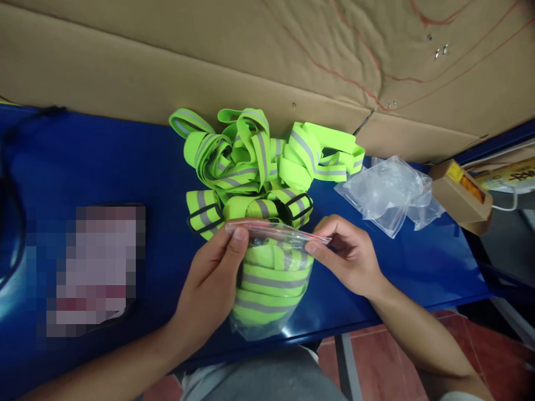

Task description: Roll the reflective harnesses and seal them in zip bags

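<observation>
A clear zip-lock bag (267, 328) with a red line along its seal hangs near the table's front edge. Inside it lies a folded neon-yellow strap (271, 281) with grey reflective stripes. My left hand (215, 278) pinches the seal's left end between thumb and fingers. At the right end, my right hand (349, 253) grips the same seal with thumb and forefinger. Just behind the bag are more neon reflective straps (234, 156), some in loose loops. Black buckles (298, 207) show on the nearer rolled ones.
Several clear plastic bags (390, 192) lie on the blue table (137, 161) at the right, beside a small cardboard box (462, 195). A blurred-out flat object (98, 256) rests at the left, near a dark cable (12, 184). Cardboard (188, 67) lines the back.
</observation>
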Tool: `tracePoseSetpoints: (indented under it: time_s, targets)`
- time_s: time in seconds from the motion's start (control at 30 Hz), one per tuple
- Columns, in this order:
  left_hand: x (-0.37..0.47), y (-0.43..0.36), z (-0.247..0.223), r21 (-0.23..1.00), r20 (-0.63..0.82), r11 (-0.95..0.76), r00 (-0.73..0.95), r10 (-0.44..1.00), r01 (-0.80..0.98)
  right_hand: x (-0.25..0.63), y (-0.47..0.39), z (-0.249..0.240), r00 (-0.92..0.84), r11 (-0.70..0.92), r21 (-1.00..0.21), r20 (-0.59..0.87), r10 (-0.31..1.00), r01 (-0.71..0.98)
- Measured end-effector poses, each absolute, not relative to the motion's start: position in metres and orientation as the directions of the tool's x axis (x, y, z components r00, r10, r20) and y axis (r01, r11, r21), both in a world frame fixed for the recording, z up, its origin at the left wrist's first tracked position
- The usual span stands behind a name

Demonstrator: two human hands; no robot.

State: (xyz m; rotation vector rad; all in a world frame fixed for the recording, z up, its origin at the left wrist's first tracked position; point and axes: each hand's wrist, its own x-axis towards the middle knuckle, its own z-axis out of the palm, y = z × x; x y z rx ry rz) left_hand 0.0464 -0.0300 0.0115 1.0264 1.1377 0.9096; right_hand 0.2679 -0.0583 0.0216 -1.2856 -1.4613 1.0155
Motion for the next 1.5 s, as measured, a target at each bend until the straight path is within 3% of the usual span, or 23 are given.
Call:
tracePoseSetpoints:
  time_s: [0.17, 0.3, 0.6, 0.83, 1.1, 1.33, 1.5]
  targets:
    - [0.0460, -0.0310, 0.0121, 0.979, -0.203, 0.200, 0.178, 0.963, 0.035, 0.2677, -0.0583, 0.0264, -0.081, 0.135, -0.964, 0.120, 0.990, 0.229]
    - [0.0443, -0.0336, 0.0126, 0.977, -0.209, 0.215, 0.228, 0.951, -0.004, 0.2683, -0.0598, 0.0284, -0.082, 0.138, -0.964, 0.122, 0.989, 0.229]
    - [0.0443, -0.0361, 0.0094, 0.968, -0.239, 0.248, 0.201, 0.950, -0.023, 0.2684, -0.0620, 0.0259, -0.041, 0.260, -0.886, 0.265, 0.963, 0.385]
    - [0.0453, -0.0341, 0.0096, 0.979, -0.203, 0.198, 0.240, 0.949, 0.046, 0.2712, -0.0549, 0.0292, -0.158, 0.150, -0.949, 0.109, 0.981, 0.276]
    - [0.0499, -0.0364, 0.0077, 0.966, -0.252, 0.257, 0.266, 0.930, 0.014, 0.2634, -0.0559, 0.0240, -0.056, 0.114, -0.943, 0.102, 0.993, 0.311]
    - [0.0476, -0.0347, 0.0116, 0.979, -0.191, 0.202, 0.330, 0.924, -0.001, 0.2700, -0.0555, 0.0283, -0.201, 0.031, -0.971, -0.018, 0.979, 0.238]
    - [0.0474, -0.0310, 0.0157, 0.976, -0.208, 0.216, 0.364, 0.908, 0.019, 0.2671, -0.0575, 0.0280, -0.195, 0.015, -0.979, -0.025, 0.980, 0.201]
